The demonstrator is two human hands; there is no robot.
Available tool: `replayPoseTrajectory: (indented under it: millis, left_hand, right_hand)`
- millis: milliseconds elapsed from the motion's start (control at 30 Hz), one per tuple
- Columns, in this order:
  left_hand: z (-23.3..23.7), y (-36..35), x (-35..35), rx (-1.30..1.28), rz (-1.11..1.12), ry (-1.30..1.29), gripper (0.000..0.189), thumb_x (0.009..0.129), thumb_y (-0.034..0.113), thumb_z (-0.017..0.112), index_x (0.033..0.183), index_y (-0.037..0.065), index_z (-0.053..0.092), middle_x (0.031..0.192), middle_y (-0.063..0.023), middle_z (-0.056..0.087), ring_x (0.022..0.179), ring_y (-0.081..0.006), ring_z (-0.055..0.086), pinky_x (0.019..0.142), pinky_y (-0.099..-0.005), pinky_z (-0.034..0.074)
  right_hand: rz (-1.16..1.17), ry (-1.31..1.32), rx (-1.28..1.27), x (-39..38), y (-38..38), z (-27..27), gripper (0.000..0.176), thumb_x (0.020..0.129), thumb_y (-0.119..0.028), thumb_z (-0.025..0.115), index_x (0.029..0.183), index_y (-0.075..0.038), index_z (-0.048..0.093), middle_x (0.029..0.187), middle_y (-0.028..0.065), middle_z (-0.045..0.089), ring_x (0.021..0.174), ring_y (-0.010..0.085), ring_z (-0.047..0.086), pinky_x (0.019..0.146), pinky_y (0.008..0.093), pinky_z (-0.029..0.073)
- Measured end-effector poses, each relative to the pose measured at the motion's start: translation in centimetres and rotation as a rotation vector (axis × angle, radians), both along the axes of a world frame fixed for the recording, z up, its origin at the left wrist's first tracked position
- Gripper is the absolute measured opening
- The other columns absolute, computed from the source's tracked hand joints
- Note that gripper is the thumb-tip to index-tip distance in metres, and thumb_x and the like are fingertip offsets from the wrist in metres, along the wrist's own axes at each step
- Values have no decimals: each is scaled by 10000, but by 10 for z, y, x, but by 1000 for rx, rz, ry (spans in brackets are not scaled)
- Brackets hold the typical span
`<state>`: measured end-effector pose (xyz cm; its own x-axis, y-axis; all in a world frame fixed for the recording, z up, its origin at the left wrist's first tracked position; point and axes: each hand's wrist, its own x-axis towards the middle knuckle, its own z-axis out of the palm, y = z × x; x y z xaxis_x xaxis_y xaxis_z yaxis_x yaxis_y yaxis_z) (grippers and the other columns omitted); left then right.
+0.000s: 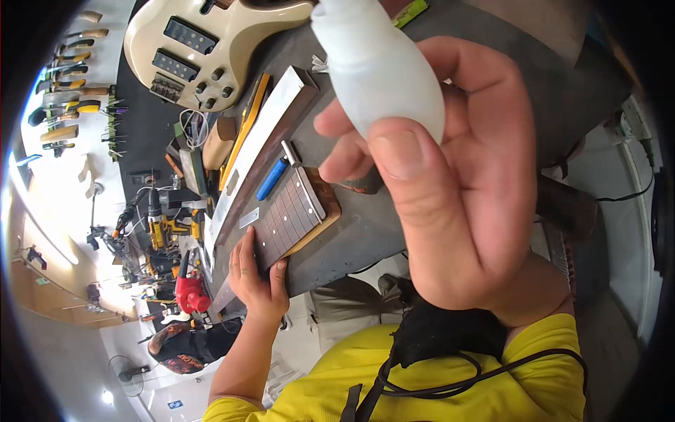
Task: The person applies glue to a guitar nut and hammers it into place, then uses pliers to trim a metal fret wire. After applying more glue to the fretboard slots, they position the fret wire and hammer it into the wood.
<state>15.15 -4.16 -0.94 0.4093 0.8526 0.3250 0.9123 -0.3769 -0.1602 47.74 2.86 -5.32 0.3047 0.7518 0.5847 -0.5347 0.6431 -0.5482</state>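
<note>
The right hand (467, 190) is pinching a translucent white bottle (390, 81) between thumb and fingers, its long axis slanting up and left out of view. Below and left of it, the fretted guitar neck (287, 219) is lying diagonally on the tabletop (358, 228) — the left hand (259, 283) is nearer, touching its lower end, thumb spread wide from the fingers.

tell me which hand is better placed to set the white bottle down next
Probably the right hand: it already holds the white bottle, while the left hand is at the fretboard.
</note>
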Motion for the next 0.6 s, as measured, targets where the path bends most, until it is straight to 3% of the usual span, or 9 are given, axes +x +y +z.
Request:
replayPoseTrajectory:
  millis: [67,100,400,600]
  left_hand:
    - [0,0,0,-9,1,-18,692,1014,378,693,1504,-87,540,1307,-298,666,1164,-487,644,1032,-539,498]
    - [0,0,1,-16,14,-35,676,1018,363,687,1500,-89,543,1309,-301,664,1172,-488,643,1038,-534,494]
    - [-1,0,1,1,29,-35,662,1021,356,690,1507,-71,549,1310,-291,672,1178,-479,653,1048,-523,500]
    - [1,0,2,-3,3,-37,656,1030,358,677,1509,-73,549,1309,-301,672,1176,-487,655,1043,-526,503]
  right_hand:
    - [42,64,-99,-2,-3,6,427,1145,-166,529,1447,55,325,1182,208,702,895,156,699,849,305,560]
    - [10,84,9,-8,7,-4,431,1154,-183,531,1465,57,353,1191,179,698,914,146,690,855,289,548]
    - [-18,-168,-147,4,-1,9,427,1161,-191,530,1477,63,396,1177,149,695,941,132,675,862,280,547]
    - [8,-101,-132,0,-4,7,430,1164,-191,527,1494,65,421,1167,132,692,962,122,661,875,278,548]
